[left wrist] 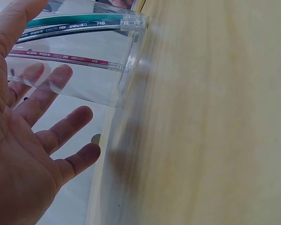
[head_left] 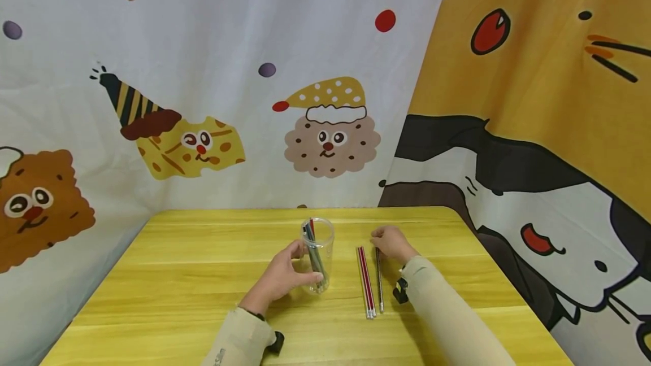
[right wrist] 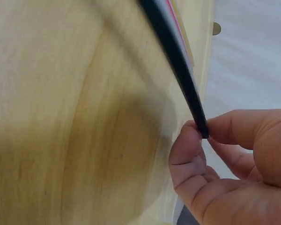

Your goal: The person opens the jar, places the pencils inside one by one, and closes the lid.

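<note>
A clear plastic cup (head_left: pixel 327 253) stands on the table with several pencils (head_left: pixel 313 256) leaning inside it. In the left wrist view these include a green pencil (left wrist: pixel 75 20), a dark one (left wrist: pixel 79 28) and a red one (left wrist: pixel 70 58), eraser ends down. My left hand (head_left: pixel 281 277) holds the cup from the left, thumb across its near side and fingers behind. Right of the cup, my right hand (head_left: pixel 393 243) pinches the far tip of a black pencil (head_left: pixel 380 284) between thumb and fingertips. The right wrist view shows this black pencil (right wrist: pixel 178 68) slanting away from the fingertips.
Red pencils (head_left: pixel 366 284) lie side by side between the cup and the black pencil, eraser ends toward me. The yellow wood-grain table (head_left: pixel 203 298) ends at a cartoon-printed curtain (head_left: pixel 254 27) at the back.
</note>
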Motion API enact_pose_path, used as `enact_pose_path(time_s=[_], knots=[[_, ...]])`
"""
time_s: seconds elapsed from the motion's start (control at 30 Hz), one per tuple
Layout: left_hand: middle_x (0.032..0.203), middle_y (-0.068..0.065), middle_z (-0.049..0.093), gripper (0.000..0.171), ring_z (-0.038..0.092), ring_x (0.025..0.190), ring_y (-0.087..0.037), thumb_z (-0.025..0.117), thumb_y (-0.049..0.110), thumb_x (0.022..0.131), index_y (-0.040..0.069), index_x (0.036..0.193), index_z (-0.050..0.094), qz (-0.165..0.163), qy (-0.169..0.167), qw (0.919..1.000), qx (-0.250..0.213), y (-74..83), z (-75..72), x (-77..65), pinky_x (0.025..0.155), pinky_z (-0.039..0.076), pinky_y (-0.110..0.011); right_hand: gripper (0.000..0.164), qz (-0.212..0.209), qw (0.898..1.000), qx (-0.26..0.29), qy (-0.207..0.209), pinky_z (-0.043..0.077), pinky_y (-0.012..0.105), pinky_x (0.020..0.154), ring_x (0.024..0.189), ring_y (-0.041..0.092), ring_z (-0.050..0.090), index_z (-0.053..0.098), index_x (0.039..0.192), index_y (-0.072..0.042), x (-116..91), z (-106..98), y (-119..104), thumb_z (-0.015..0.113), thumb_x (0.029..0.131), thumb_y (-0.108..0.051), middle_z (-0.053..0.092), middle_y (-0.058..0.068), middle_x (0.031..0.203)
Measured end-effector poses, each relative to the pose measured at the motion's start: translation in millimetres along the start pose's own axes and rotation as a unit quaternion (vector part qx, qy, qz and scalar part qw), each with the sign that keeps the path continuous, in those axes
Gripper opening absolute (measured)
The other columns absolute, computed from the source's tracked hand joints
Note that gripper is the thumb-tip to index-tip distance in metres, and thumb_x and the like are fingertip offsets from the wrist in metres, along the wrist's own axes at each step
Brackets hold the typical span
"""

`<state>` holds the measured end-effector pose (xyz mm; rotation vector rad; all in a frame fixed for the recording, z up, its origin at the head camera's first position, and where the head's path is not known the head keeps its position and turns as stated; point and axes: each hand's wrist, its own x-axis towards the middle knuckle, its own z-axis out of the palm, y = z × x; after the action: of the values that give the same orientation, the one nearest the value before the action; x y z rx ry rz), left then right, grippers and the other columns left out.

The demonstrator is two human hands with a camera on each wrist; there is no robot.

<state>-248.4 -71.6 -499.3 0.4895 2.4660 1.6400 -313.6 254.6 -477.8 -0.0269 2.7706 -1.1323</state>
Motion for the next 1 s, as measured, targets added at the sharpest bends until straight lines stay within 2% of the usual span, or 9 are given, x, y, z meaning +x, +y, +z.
enact_pose_path(time_s=[0.1,0.17,0.3,0.4,0.53,0.63,0.73,0.87,1.0], knots=[[0.143,-0.007,0.064,0.056,0.052,0.144,-0.041,0.093,0.041,0.085,0.032,0.131,0.061,0.003,-0.001,1.0,-0.001,0.9,-0.3,-0.2,0.108,0.052,-0.063,0.041,-0.004,1.0,0.025,-0.003,0.052,0.036,0.067,0.098,0.026,0.072,0.057,0.148,0.007,-1,-1,0,0.058,0.109,-0.007,0.067,0.029,0.137],[0.143,-0.006,0.064,0.055,0.052,0.144,-0.041,0.093,0.041,0.085,0.032,0.13,0.062,0.003,-0.002,1.0,-0.002,1.4,-0.3,-0.6,0.107,0.052,-0.062,0.044,-0.004,0.999,0.048,-0.006,0.05,0.036,0.066,0.091,0.024,0.071,0.054,0.15,0.007,-1,-3,1,0.06,0.109,-0.008,0.071,0.026,0.128],[0.141,-0.006,0.064,0.054,0.053,0.143,-0.041,0.093,0.041,0.085,0.031,0.129,0.062,0.007,-0.003,1.0,0.001,0.8,-0.2,-0.6,0.107,0.052,-0.063,0.048,-0.005,0.996,0.092,-0.02,0.052,0.04,0.074,0.082,0.024,0.063,0.05,0.153,0.005,-1,-8,-2,0.062,0.109,-0.009,0.075,0.024,0.121],[0.14,-0.005,0.065,0.054,0.053,0.143,-0.041,0.093,0.041,0.085,0.031,0.128,0.063,0.008,-0.001,1.0,0.004,0.2,0.0,-0.2,0.109,0.05,-0.064,0.047,-0.018,0.994,0.109,-0.022,0.055,0.046,0.082,0.088,0.029,0.064,0.052,0.153,0.0,-2,-15,-9,0.063,0.109,-0.013,0.074,0.023,0.125],[0.141,-0.006,0.065,0.053,0.053,0.144,-0.041,0.093,0.041,0.085,0.03,0.128,0.063,0.008,-0.003,1.0,0.002,0.0,0.0,-0.2,0.109,0.05,-0.064,0.039,-0.081,0.992,0.095,0.014,0.059,0.043,0.085,0.097,0.027,0.069,0.062,0.145,-0.006,-6,-28,-22,0.066,0.108,-0.018,0.075,0.019,0.121],[0.14,-0.006,0.065,0.053,0.053,0.143,-0.041,0.092,0.04,0.085,0.029,0.128,0.063,0.008,-0.003,1.0,0.004,0.5,-0.1,-0.2,0.109,0.05,-0.064,0.032,-0.15,0.983,0.084,0.056,0.059,0.035,0.08,0.093,0.022,0.07,0.069,0.137,-0.009,-15,-36,-34,0.069,0.106,-0.018,0.077,0.014,0.111],[0.141,-0.005,0.065,0.052,0.053,0.144,-0.04,0.093,0.04,0.085,0.03,0.127,0.063,0.003,0.0,1.0,0.006,2.0,-0.4,-0.1,0.11,0.049,-0.063,0.029,-0.197,0.974,0.076,0.085,0.056,0.028,0.074,0.09,0.02,0.068,0.072,0.133,-0.012,-28,-40,-44,0.071,0.104,-0.018,0.077,0.009,0.108],[0.143,-0.006,0.064,0.052,0.052,0.144,-0.04,0.092,0.04,0.086,0.03,0.127,0.062,0.003,-0.001,1.0,0.005,1.4,-0.6,0.1,0.11,0.049,-0.064,0.03,-0.224,0.969,0.062,0.079,0.057,0.024,0.075,0.091,0.014,0.07,0.072,0.133,-0.015,-46,-37,-46,0.073,0.103,-0.016,0.077,0.008,0.111],[0.144,-0.007,0.063,0.053,0.052,0.145,-0.04,0.092,0.041,0.086,0.03,0.128,0.062,0.002,-0.001,1.0,0.002,-0.2,-1.0,0.3,0.111,0.049,-0.064,0.037,-0.23,0.967,0.082,0.067,0.061,0.025,0.084,0.097,0.012,0.074,0.069,0.139,-0.016,-52,-31,-38,0.073,0.102,-0.01,0.077,0.007,0.114]])
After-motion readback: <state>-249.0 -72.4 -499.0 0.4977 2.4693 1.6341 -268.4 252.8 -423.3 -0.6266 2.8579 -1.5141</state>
